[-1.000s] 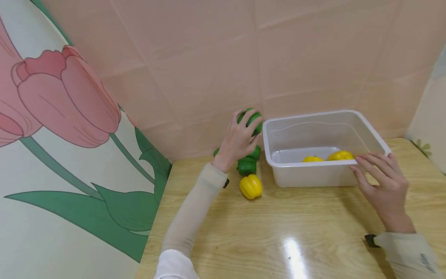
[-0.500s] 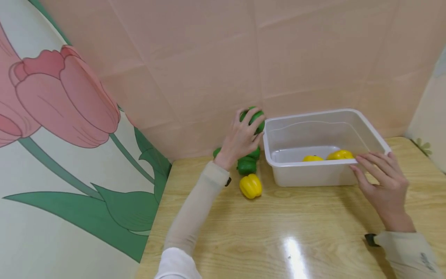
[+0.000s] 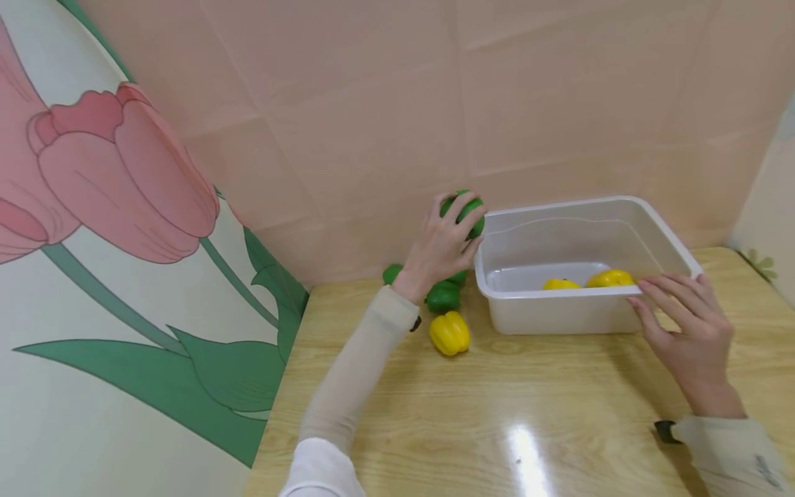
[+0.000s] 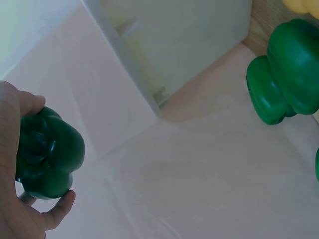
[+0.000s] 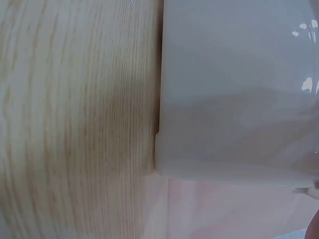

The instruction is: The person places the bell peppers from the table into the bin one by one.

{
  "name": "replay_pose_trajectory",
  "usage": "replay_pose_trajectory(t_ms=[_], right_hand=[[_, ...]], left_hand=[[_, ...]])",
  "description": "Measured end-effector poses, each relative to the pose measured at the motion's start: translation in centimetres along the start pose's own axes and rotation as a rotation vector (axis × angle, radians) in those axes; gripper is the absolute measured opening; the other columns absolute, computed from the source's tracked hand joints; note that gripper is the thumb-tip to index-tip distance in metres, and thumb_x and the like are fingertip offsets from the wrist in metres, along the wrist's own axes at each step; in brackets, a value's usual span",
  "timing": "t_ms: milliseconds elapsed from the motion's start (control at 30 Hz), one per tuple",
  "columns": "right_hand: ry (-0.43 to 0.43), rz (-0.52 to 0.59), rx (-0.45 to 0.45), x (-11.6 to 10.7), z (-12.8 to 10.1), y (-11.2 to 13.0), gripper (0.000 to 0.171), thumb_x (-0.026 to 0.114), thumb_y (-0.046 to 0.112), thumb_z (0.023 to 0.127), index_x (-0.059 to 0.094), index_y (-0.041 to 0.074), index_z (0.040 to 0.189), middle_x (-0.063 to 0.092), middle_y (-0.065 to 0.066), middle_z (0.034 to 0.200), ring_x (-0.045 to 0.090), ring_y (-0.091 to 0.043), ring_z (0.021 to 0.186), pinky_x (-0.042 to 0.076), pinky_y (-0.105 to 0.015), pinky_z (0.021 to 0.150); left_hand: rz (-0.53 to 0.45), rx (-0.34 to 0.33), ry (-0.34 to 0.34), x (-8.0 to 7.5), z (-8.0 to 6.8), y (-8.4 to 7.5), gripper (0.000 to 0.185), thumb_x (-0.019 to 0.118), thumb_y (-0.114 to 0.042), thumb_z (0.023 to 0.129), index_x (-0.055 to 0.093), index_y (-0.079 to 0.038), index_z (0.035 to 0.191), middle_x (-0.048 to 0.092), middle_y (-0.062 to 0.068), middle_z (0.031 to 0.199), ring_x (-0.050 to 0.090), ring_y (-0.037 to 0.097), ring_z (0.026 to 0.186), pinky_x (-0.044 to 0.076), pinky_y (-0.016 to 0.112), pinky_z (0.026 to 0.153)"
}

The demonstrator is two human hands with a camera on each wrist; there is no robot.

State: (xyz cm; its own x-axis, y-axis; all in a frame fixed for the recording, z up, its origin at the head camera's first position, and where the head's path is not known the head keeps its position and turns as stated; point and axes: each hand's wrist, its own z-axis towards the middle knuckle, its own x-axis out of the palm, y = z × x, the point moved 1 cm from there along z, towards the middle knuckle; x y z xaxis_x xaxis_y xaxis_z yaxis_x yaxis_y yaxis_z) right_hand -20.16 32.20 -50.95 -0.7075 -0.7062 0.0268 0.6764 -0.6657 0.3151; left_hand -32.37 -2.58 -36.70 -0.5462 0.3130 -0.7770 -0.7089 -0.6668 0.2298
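Observation:
My left hand [image 3: 437,245] holds a green bell pepper [image 4: 52,154] in the air, its fingers and thumb spread around it, right at the left end of a white plastic bin [image 3: 559,314]. In the left wrist view the pepper's stem side faces the camera. My right hand [image 3: 689,324] grips the bin's front right rim, fingers over the edge and thumb on the outer wall. Inside the bin lie two yellow bell peppers [image 3: 610,278], partly hidden behind the front wall. Only a fingertip of the right hand shows in the right wrist view, beside the bin's wall [image 5: 234,99].
Left of the bin, a yellow bell pepper [image 3: 450,334] rests on the wooden table [image 3: 459,421]. Several green bell peppers [image 3: 443,297] sit behind it, partly covered by the left forearm. A pink cloth [image 3: 366,138] hangs at the back; a tulip-painted wall [image 3: 124,186] stands on the left.
The left hand has moved slightly right with the green bell pepper, up to the bin's left rim. The right hand stays on the front rim.

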Motion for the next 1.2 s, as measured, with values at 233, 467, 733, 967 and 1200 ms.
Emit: replay_pose_trajectory(t_ms=[233,467,733,967,1200], right_hand=[[0.002,0.001,-0.004,-0.1,0.0,-0.2,0.031,0.088,0.03,0.09,0.085,0.0,0.097,0.081,-0.021,0.101,0.075,-0.034,0.107,0.048,-0.049,0.114],[-0.007,0.003,-0.001,-0.1,0.0,-0.3,0.031,0.088,0.03,0.089,0.085,0.0,0.096,0.081,-0.021,0.1,0.075,-0.034,0.106,0.049,-0.049,0.114],[-0.011,0.001,-0.004,0.0,-0.1,-0.3,0.031,0.088,0.03,0.089,0.085,0.0,0.096,0.081,-0.021,0.1,0.075,-0.036,0.106,0.049,-0.05,0.114],[-0.004,-0.001,-0.004,-0.1,-0.1,-0.4,0.032,0.088,0.031,0.09,0.085,0.0,0.096,0.081,-0.021,0.1,0.075,-0.036,0.106,0.049,-0.049,0.114],[0.002,-0.005,0.0,-0.1,-0.2,-0.5,0.031,0.088,0.031,0.09,0.085,0.0,0.096,0.081,-0.02,0.101,0.075,-0.035,0.107,0.048,-0.049,0.114]], left_hand=[[-0.016,-0.008,-0.005,0.2,0.5,-0.4,0.047,0.076,-0.032,0.099,0.066,-0.014,0.142,0.054,0.012,0.155,0.048,0.034,0.142,0.041,0.047,0.12],[-0.026,0.003,-0.028,0.4,0.9,-0.8,0.047,0.075,-0.032,0.099,0.067,-0.014,0.141,0.054,0.012,0.155,0.046,0.036,0.14,0.048,0.05,0.113],[-0.026,-0.004,-0.011,0.6,1.0,-1.3,0.048,0.075,-0.032,0.099,0.065,-0.016,0.143,0.053,0.011,0.156,0.046,0.038,0.14,0.051,0.05,0.11],[-0.025,0.002,-0.001,0.7,1.3,-1.7,0.049,0.074,-0.032,0.1,0.065,-0.017,0.145,0.053,0.01,0.157,0.045,0.038,0.143,0.049,0.047,0.112],[-0.027,0.022,0.002,0.7,1.8,-2.0,0.048,0.072,-0.033,0.101,0.063,-0.017,0.146,0.053,0.01,0.157,0.045,0.037,0.143,0.048,0.047,0.115]])
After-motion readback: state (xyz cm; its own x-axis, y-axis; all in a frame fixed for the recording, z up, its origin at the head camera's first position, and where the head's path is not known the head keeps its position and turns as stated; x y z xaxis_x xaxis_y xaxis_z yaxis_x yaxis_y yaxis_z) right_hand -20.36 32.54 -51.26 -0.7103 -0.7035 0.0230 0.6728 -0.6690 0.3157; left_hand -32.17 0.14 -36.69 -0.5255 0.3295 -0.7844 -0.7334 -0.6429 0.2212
